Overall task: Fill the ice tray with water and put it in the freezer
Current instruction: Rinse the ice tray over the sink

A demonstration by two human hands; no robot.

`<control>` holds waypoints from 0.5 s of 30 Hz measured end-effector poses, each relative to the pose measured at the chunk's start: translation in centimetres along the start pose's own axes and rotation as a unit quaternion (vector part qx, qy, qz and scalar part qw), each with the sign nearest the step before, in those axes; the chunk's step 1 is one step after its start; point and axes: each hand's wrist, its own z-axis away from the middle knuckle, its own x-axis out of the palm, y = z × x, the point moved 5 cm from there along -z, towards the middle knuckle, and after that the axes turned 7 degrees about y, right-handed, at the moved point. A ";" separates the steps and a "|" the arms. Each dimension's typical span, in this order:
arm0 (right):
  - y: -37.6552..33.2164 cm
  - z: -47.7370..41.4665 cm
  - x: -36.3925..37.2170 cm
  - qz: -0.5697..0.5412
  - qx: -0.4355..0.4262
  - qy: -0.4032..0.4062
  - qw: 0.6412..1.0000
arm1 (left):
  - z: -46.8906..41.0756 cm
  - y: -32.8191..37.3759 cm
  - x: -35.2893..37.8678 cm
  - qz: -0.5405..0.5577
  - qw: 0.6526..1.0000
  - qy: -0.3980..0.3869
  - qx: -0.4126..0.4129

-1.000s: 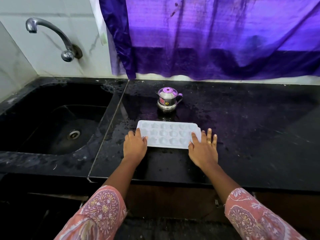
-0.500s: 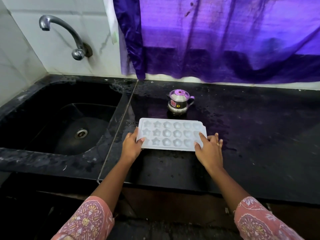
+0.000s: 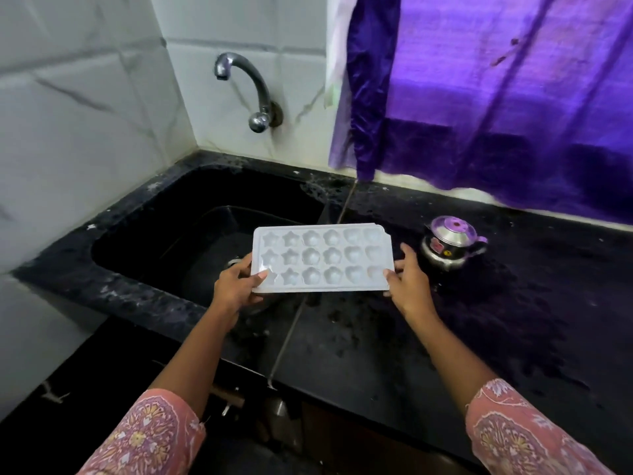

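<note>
A person held a white ice tray point(image 3: 322, 258) level over the right edge of a black sink point(image 3: 191, 231), the left hand point(image 3: 236, 289) gripping its left end and the right hand point(image 3: 409, 286) gripping its right end. A small steel kettle point(image 3: 448, 243) stood on the black bench point(image 3: 513, 320) just beside the right hand, below a wall tap point(image 3: 250, 90).

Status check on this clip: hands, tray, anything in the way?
Left hand and right hand grip the ice tray by its ends. Tray airborne at sink edge, looks unfilled. Tap off; path looks clear.
</note>
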 end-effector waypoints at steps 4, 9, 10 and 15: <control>-3.3 -2.2 4.7 -0.030 -0.003 -0.041 0.999 | -2.7 0.7 -4.8 0.007 0.999 0.051 -0.004; -6.5 -4.3 8.4 0.022 -0.076 -0.048 0.996 | -5.9 1.2 -8.6 -0.108 0.987 0.123 0.010; -7.0 -4.6 9.0 0.032 -0.101 -0.045 0.993 | -6.2 1.5 -8.9 -0.148 0.979 0.140 0.027; -9.1 -5.8 11.5 0.055 -0.186 -0.027 0.981 | -7.1 3.5 -10.0 -0.223 0.939 0.224 0.139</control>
